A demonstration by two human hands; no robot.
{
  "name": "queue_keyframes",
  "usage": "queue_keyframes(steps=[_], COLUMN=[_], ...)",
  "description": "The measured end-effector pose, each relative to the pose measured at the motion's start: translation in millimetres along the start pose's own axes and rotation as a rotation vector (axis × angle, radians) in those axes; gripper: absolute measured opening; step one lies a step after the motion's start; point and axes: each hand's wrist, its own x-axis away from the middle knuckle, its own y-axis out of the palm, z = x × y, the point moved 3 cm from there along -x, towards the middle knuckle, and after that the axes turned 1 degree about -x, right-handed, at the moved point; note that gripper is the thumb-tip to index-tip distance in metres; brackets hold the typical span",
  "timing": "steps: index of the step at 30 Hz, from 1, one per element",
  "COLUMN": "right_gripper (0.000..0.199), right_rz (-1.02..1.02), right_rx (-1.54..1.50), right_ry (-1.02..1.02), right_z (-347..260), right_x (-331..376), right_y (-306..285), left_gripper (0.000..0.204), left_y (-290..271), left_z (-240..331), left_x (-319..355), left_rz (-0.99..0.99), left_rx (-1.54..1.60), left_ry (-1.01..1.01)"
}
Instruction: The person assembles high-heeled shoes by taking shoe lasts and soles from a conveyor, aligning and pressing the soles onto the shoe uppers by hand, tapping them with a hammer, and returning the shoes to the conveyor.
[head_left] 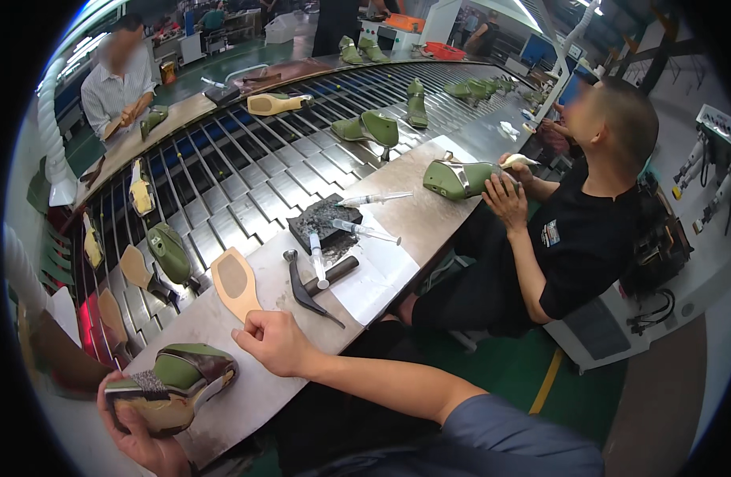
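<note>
My left hand [135, 425] is wrapped round the toe end of a green lasted shoe [179, 374], which lies tilted on its side with its yellowish underside partly showing. A speckled grey strip crosses the shoe near my fingers. My right hand [276, 342] is closed at the narrow end of a tan shoe sole [237, 280] with a brown-grey centre, lying on the bench; its fingertips are partly hidden. Just beyond that hand rests a shoemaker's hammer [302, 290]. Close to it are a short dark rod [331, 274] and a black block [322, 219] with several syringes [364, 230] on and against it.
White paper [373, 274] lies under the block. Beyond the bench [199, 318] runs a slatted metal conveyor [246, 179] carrying green lasted shoes [369, 131] and soles [278, 104]. At right a co-worker [572, 215] holds a green shoe [459, 179]; another person [119, 79] stands across the conveyor.
</note>
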Motion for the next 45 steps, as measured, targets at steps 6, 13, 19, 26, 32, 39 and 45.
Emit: queue_keyframes(steps=[6,13,19,26,32,39,45], right_gripper=[0.03,0.017,0.054,0.03,0.046,0.047,0.041], right_rz=[0.032,0.029,-0.164,-0.18,-0.328,-0.498,-0.519], right_rx=[-0.051,0.298,-0.875,-0.624,-0.571,-0.407,-0.348], right_ry=[-0.062,-0.252,0.333,0.454,0.078,0.023,-0.051], right_z=[12.3,-0.5,26.4,17.5,-55.5,-95.1,-101.7], right_x=[9.4,68.5,188.5,147.6,143.4,113.0,109.4], right_y=[2.1,-47.2,-60.2,-25.1,-4.2,17.6,25.5], left_gripper=[0.06,0.047,0.048,0.049,0.056,0.056,0.083], left_y=[38.9,55.3,54.8,68.6,78.2,80.1,72.6], left_z=[11.3,22.5,37.3,45.3,52.1,57.7,51.2], left_x=[-31.0,-55.8,-36.4,-41.4,-27.0,-9.4,-8.9], left_rz=[-0.054,-0.17,-0.206,-0.316,-0.438,-0.53,-0.622], left_rx=[0.194,0.487,0.49,0.523,0.467,0.534,0.553], left_ry=[0.05,-0.097,-0.315,-0.351,-0.349,-0.303,-0.224])
